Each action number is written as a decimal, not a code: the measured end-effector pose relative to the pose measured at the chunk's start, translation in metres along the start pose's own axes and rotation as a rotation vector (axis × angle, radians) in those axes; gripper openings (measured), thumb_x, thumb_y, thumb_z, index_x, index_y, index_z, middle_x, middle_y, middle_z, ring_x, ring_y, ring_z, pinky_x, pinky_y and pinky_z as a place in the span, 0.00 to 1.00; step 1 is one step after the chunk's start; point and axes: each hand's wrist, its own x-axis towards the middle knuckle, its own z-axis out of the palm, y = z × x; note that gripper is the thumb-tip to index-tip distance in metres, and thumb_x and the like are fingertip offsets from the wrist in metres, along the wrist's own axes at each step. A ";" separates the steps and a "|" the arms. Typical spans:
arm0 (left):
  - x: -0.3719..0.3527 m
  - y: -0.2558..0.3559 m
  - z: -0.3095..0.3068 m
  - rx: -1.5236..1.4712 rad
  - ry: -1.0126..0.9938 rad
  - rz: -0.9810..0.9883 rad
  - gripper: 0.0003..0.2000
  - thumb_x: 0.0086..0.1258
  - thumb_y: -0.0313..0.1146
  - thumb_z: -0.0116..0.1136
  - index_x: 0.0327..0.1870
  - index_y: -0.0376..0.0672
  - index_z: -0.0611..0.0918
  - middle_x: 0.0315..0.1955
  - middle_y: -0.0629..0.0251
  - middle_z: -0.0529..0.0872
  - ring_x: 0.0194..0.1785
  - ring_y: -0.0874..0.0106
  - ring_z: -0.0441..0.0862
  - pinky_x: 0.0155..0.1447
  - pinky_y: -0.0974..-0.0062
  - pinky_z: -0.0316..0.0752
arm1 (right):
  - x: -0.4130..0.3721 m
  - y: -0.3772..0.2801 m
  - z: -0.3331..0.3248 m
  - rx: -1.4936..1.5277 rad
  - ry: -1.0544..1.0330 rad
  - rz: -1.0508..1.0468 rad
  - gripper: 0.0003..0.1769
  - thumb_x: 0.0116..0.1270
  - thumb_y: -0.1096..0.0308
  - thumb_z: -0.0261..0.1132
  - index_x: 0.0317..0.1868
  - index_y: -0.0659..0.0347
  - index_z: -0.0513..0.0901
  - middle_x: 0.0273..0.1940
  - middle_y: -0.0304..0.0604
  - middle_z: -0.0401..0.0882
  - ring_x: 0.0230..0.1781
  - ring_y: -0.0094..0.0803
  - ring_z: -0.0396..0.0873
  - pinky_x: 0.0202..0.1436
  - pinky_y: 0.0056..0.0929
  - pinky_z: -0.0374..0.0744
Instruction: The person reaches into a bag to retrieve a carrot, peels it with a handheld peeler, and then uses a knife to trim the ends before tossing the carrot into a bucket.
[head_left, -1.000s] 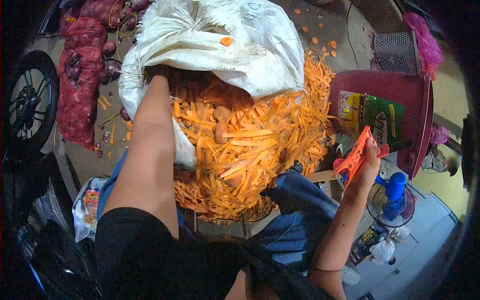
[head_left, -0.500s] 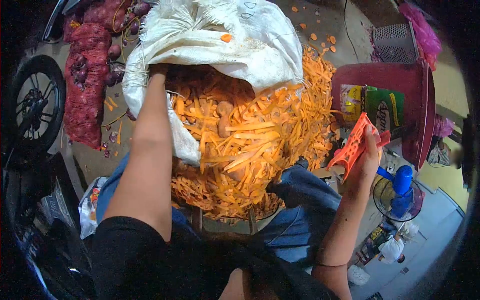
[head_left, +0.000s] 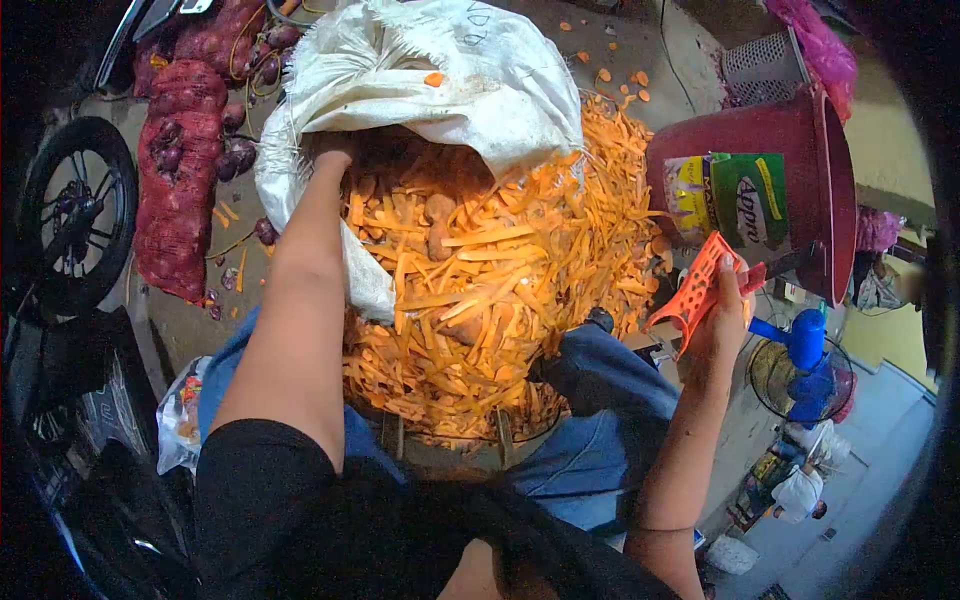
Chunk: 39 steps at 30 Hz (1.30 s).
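My left hand (head_left: 334,158) reaches under the folded mouth of a white woven sack (head_left: 440,95); its fingers are hidden in the dark opening. Orange carrot peels (head_left: 490,275) spill from the sack in a large heap between my knees. Among them lie a few rounder brownish pieces (head_left: 438,240), perhaps unpeeled carrots. On the right, my right hand (head_left: 727,318) is closed around an orange-red plastic peeler (head_left: 692,298) with a perforated body. It is held up beside the heap, apart from the peels.
Red mesh bags of onions (head_left: 180,190) lie at the left, near a black wheel (head_left: 75,210). A maroon tub (head_left: 740,130) with a label lies on its side at the right. Beyond stand a grey basket (head_left: 765,70) and a blue fan (head_left: 806,345). A person (head_left: 798,492) is in the distance.
The view has shifted slightly, so the tub and right-hand items sit a little further left. My left hand stays in the sack; my right hand still holds the peeler.
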 end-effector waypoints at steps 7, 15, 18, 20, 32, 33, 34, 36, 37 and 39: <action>0.033 0.006 0.011 0.117 -0.495 -0.333 0.14 0.57 0.37 0.46 0.42 0.41 0.73 0.34 0.55 0.77 0.39 0.63 0.75 0.42 0.69 0.71 | 0.014 0.009 0.013 -0.143 -0.069 -0.033 0.08 0.57 0.66 0.54 0.31 0.62 0.70 0.25 0.31 0.68 0.27 0.16 0.65 0.33 0.16 0.65; 0.042 -0.006 0.004 0.074 -0.702 -0.413 0.13 0.57 0.37 0.47 0.41 0.42 0.73 0.34 0.58 0.77 0.39 0.66 0.75 0.41 0.69 0.72 | 0.024 0.011 0.028 -0.111 -0.086 -0.026 0.09 0.57 0.65 0.54 0.31 0.62 0.69 0.27 0.33 0.69 0.26 0.18 0.66 0.32 0.16 0.66; 0.051 -0.007 -0.007 -0.005 -0.818 -0.478 0.13 0.57 0.37 0.48 0.41 0.42 0.73 0.34 0.59 0.77 0.38 0.67 0.75 0.41 0.69 0.72 | 0.024 0.010 0.030 -0.129 -0.082 -0.056 0.09 0.57 0.64 0.55 0.31 0.62 0.69 0.25 0.32 0.67 0.24 0.17 0.65 0.30 0.15 0.65; 0.050 -0.008 -0.024 -0.143 -0.925 -0.577 0.13 0.57 0.37 0.48 0.41 0.43 0.73 0.34 0.60 0.77 0.38 0.68 0.75 0.41 0.69 0.72 | 0.022 0.010 0.024 -0.156 -0.144 -0.055 0.09 0.57 0.64 0.55 0.31 0.62 0.69 0.24 0.30 0.64 0.24 0.16 0.63 0.30 0.16 0.64; -0.034 0.067 -0.192 -1.180 -1.516 -0.401 0.20 0.49 0.28 0.58 0.45 0.38 0.68 0.33 0.65 0.74 0.38 0.74 0.72 0.41 0.73 0.72 | -0.011 0.008 0.020 0.237 -0.218 -0.047 0.10 0.56 0.68 0.55 0.37 0.63 0.68 0.31 0.33 0.68 0.33 0.19 0.67 0.38 0.19 0.66; -0.032 0.086 -0.212 -1.175 -1.570 -0.278 0.23 0.48 0.27 0.58 0.47 0.37 0.65 0.35 0.64 0.73 0.39 0.74 0.72 0.42 0.73 0.72 | -0.016 0.002 0.022 0.279 -0.192 0.006 0.09 0.55 0.68 0.57 0.36 0.62 0.69 0.34 0.34 0.70 0.34 0.20 0.68 0.38 0.21 0.68; -0.031 0.108 -0.232 -1.167 -1.578 -0.198 0.26 0.46 0.26 0.59 0.48 0.37 0.63 0.36 0.63 0.71 0.39 0.73 0.72 0.43 0.73 0.71 | -0.025 -0.007 0.023 0.340 -0.263 0.061 0.09 0.55 0.67 0.56 0.36 0.62 0.69 0.34 0.35 0.71 0.34 0.21 0.69 0.38 0.22 0.69; -0.024 0.150 -0.258 -1.064 -1.588 0.066 0.38 0.37 0.29 0.64 0.53 0.37 0.57 0.43 0.63 0.68 0.46 0.73 0.68 0.46 0.75 0.68 | -0.035 -0.015 0.024 0.366 -0.297 0.057 0.10 0.56 0.67 0.56 0.36 0.61 0.69 0.34 0.35 0.71 0.34 0.22 0.70 0.38 0.22 0.69; -0.024 0.169 -0.269 -1.035 -1.513 0.199 0.41 0.35 0.31 0.66 0.53 0.37 0.56 0.44 0.64 0.67 0.48 0.75 0.65 0.48 0.76 0.66 | -0.038 -0.017 0.024 0.370 -0.328 0.068 0.10 0.56 0.67 0.56 0.36 0.61 0.69 0.35 0.36 0.71 0.34 0.23 0.70 0.38 0.22 0.69; -0.040 0.208 -0.308 -1.264 -1.535 0.246 0.36 0.39 0.24 0.64 0.52 0.38 0.56 0.40 0.61 0.69 0.42 0.71 0.70 0.46 0.72 0.69 | -0.043 -0.020 0.023 0.389 -0.286 0.036 0.10 0.56 0.67 0.56 0.37 0.62 0.69 0.34 0.37 0.72 0.34 0.25 0.71 0.38 0.25 0.71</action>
